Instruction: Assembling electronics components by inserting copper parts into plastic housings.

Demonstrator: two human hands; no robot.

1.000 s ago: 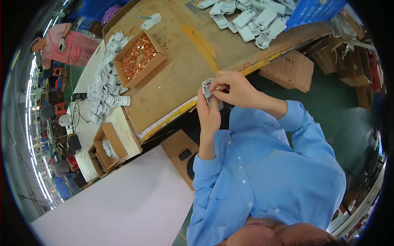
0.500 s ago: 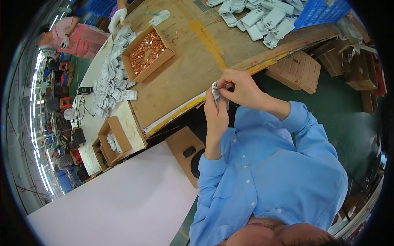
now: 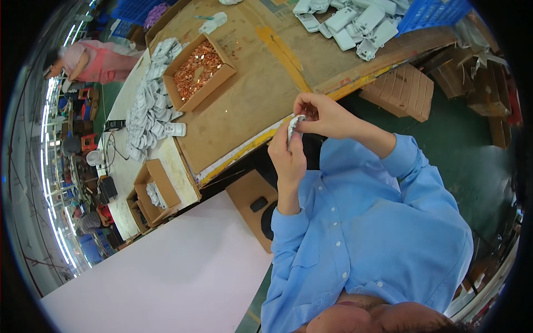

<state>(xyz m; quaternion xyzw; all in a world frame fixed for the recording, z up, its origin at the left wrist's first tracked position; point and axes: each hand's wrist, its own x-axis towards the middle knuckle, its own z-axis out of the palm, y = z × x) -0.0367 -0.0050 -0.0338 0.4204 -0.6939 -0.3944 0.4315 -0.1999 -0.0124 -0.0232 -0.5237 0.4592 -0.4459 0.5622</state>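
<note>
Just off the table's near edge, I hold a small white plastic casing [image 3: 292, 126], seen nearly edge-on. My left hand [image 3: 288, 161] is closed round its lower side, with the thumb against it. The fingers of my right hand [image 3: 326, 117] are pinched at its upper right end; their tips are partly hidden, and I cannot make out any smaller part in them. Beyond my hands, on the table, stands an open cardboard box [image 3: 228, 70] filled with small copper-coloured metal pieces [image 3: 197, 70].
Similar white casings [image 3: 150, 108] lie heaped left of the box, others [image 3: 361, 25] at the far right beside a blue crate [image 3: 433, 18]. Small cartons [image 3: 161, 186] stand at the table's left end. A carton [image 3: 402, 91] sits below the right edge. A person in pink [image 3: 102, 61] is far left.
The casing has tilted in my hands, and my left hand has shifted slightly down and left. Another person's gloved hand has left the white heap. The person in pink has turned.
</note>
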